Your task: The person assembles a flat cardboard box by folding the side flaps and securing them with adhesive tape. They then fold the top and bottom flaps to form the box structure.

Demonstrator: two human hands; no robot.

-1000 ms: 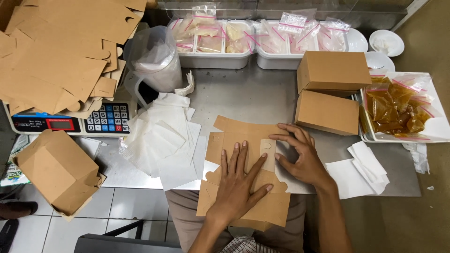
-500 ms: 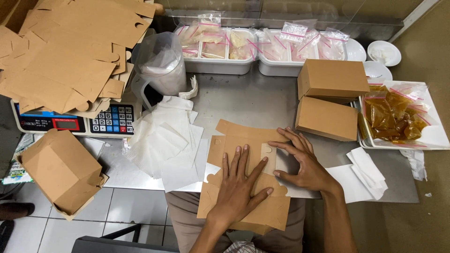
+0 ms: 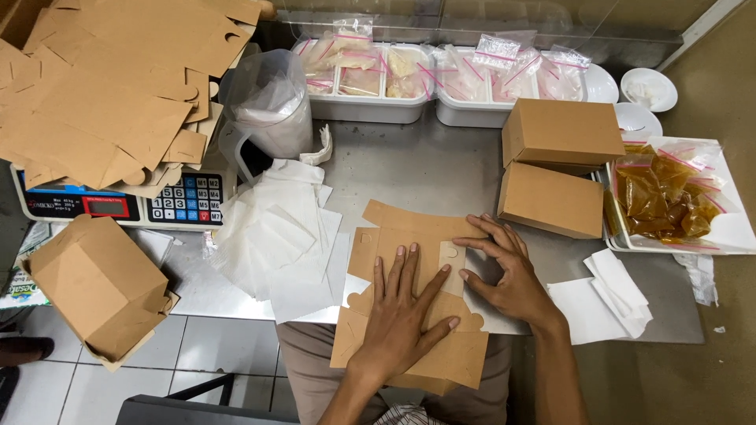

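A flat brown cardboard box blank (image 3: 394, 236) lies on the steel table at its near edge, partly hanging over it. My left hand (image 3: 402, 311) presses flat on the blank's middle, fingers spread. My right hand (image 3: 504, 267) rests on the blank's right side, fingertips on a small flap with a round cut-out. Neither hand grips anything.
A pile of white paper sheets (image 3: 276, 236) lies left of the blank, more white sheets (image 3: 602, 303) on the right. Two folded brown boxes (image 3: 555, 169) stand at the right. A scale (image 3: 118, 201) bears flat blanks (image 3: 102, 86). Trays of bagged food (image 3: 441, 75) line the back; sauce bags (image 3: 669, 197) far right.
Both hands have stayed on the blank, shifting slightly; my right fingers have pressed the small flap down further. The view has drifted a little.
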